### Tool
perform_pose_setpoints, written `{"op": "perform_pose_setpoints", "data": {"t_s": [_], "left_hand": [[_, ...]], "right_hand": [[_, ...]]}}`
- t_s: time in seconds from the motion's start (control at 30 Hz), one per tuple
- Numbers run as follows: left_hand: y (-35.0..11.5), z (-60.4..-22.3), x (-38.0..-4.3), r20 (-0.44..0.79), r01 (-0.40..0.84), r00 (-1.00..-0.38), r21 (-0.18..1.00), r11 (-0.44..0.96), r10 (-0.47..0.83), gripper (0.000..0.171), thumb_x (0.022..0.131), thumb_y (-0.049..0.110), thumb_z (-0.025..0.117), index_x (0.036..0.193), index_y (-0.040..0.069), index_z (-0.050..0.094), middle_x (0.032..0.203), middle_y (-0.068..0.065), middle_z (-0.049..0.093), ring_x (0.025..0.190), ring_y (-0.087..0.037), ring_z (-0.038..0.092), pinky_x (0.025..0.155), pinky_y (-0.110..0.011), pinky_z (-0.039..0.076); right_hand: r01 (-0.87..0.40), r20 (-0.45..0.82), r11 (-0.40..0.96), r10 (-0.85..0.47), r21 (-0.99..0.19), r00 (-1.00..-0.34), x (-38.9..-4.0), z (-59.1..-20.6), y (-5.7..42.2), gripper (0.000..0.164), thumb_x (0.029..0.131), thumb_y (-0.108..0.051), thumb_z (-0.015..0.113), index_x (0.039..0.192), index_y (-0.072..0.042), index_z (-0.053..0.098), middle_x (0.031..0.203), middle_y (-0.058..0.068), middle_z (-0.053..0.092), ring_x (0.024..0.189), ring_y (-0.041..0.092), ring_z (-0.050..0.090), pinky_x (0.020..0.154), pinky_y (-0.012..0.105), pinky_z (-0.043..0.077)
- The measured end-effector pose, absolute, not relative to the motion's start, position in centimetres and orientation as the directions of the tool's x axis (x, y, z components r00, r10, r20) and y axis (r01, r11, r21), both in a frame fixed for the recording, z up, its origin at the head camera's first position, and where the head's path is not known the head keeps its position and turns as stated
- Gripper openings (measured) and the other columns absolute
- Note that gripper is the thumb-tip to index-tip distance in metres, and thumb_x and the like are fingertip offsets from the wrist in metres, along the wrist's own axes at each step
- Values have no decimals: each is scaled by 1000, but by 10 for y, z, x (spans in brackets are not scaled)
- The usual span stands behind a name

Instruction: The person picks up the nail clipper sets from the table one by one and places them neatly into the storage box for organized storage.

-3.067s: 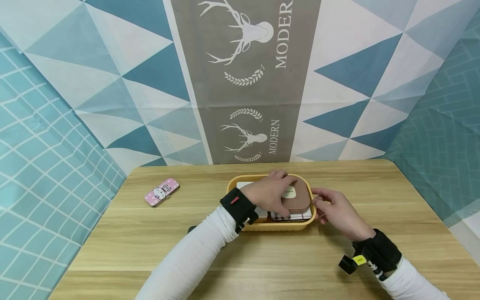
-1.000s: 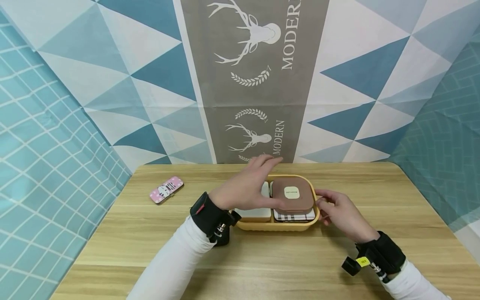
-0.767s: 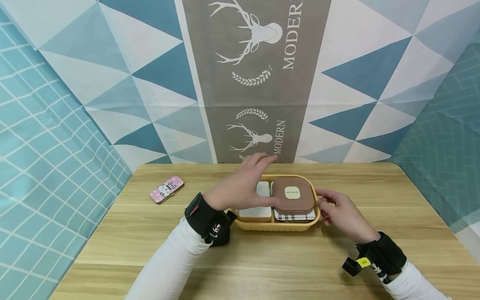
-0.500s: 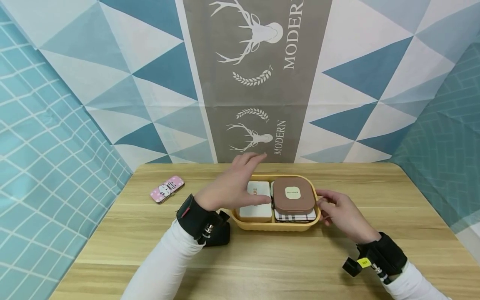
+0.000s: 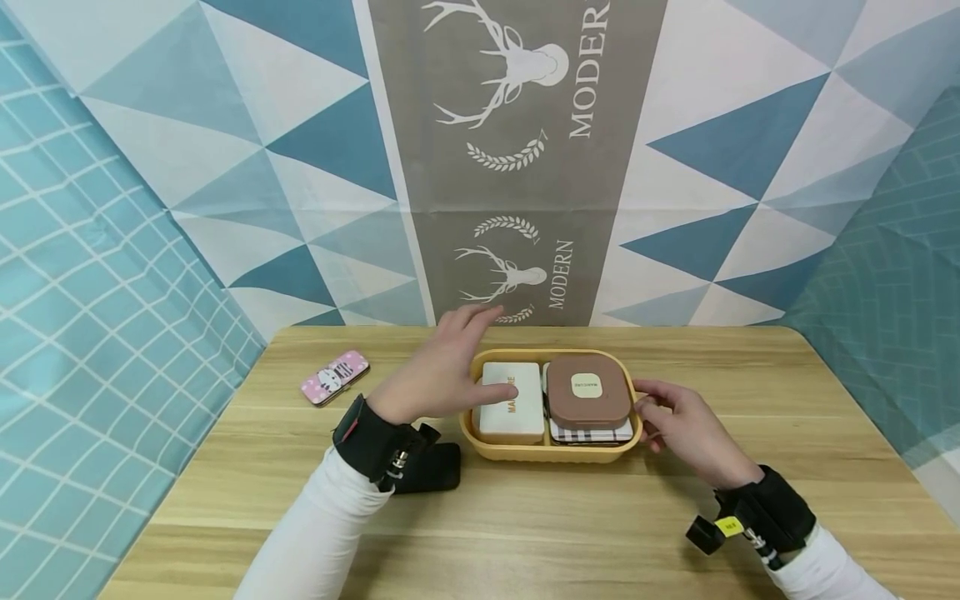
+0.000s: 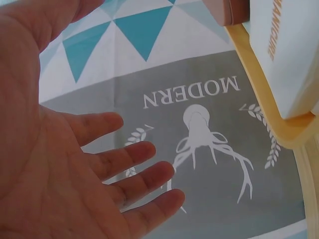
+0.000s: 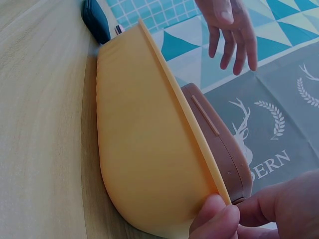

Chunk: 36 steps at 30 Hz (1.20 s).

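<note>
A yellow plastic basket (image 5: 551,453) sits on the wooden table. Its left part holds a white box (image 5: 528,379) lettered MANICURE; in its right part a brown manicure case (image 5: 592,408) lies on top of a plaid case (image 5: 591,436). My left hand (image 5: 438,373) hovers over the basket's left end, fingers spread and holding nothing, its thumb overlapping the white box in the head view. At the basket's right end, my right hand (image 5: 688,429) pinches the rim between thumb and fingers, as the right wrist view shows of the basket wall (image 7: 144,134).
A pink patterned case (image 5: 335,379) lies on the table to the far left. Beside my left wrist is a black pouch (image 5: 440,468), partly covered by the wrist strap. A patterned cloth backdrop (image 5: 495,183) rises behind the table's back edge.
My left hand has come off the brown case and moved left with its fingers spread, uncovering the white box and more of the black pouch. The right hand has stayed at the basket rim.
</note>
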<state>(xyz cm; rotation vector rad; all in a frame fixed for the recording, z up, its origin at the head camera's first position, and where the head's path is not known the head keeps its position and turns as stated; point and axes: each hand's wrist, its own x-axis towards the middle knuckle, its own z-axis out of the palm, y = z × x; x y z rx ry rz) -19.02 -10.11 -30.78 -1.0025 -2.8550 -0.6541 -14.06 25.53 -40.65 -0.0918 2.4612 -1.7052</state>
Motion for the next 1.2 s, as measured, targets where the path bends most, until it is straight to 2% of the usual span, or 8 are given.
{"op": "perform_pose_setpoints", "data": {"t_s": [0.13,0.7,1.0,1.2], "left_hand": [[-108,-310,-190,195,603,-794,381,701,576,105,87,52,85,167,10,31,165,-14,34,150,-34,33,116,-50,40],[-136,-313,-191,193,521,-852,397,755,486,104,87,53,83,168,16,29,165,-12,33,150,-32,33,115,-53,41],[-151,-313,-190,186,493,-869,393,776,458,105,88,51,84,167,9,28,163,-16,34,147,-34,36,115,-54,40],[-162,-315,-191,206,491,-871,378,785,446,103,89,51,82,167,9,29,162,-17,36,146,-35,36,115,-56,40]], "right_hand": [[33,-86,351,-136,-936,-987,-140,-406,255,48,111,-8,48,157,7,42,101,22,57,71,25,60,60,34,55],[26,-81,345,-145,-938,-986,-140,-406,254,49,111,-9,48,157,7,40,102,20,58,71,25,60,60,34,54],[33,-91,363,-145,-931,-985,-139,-405,254,49,112,-10,47,158,6,41,100,19,58,70,25,59,61,34,55],[30,-87,362,-142,-932,-986,-139,-405,253,49,112,-9,47,157,7,41,101,20,58,71,25,60,60,34,55]]}}
